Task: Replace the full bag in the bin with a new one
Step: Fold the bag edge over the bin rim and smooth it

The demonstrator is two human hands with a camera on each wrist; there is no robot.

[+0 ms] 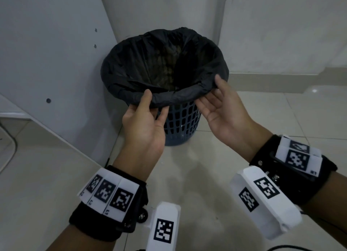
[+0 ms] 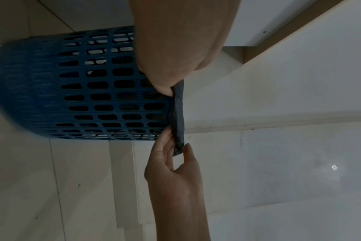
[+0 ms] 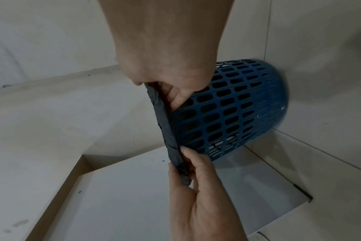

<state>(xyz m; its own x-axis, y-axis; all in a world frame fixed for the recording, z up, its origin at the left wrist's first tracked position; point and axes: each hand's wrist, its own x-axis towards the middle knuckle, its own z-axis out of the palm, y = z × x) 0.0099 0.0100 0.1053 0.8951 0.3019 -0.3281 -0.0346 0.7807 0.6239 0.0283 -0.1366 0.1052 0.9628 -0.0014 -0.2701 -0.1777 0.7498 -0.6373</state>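
A blue mesh bin (image 1: 182,123) stands on the floor in a corner. It is lined with a black bag (image 1: 131,62) whose edge is rolled over the rim (image 1: 176,98). Something dark lies inside the bag; I cannot tell what. My left hand (image 1: 155,106) pinches the near-left part of the rolled edge, thumb on top and fingers beneath. My right hand (image 1: 213,92) pinches the near-right part the same way. The left wrist view shows the left hand (image 2: 169,88) and right hand (image 2: 178,146) on the bag edge (image 2: 178,114). In the right wrist view the right hand (image 3: 165,91) and left hand (image 3: 183,163) hold it too.
A white cabinet panel (image 1: 47,53) stands close on the bin's left, and a wall (image 1: 272,25) with a low ledge (image 1: 281,78) runs behind it. Pale floor tiles (image 1: 187,166) lie in front. A dark cable (image 1: 12,143) loops at the far left.
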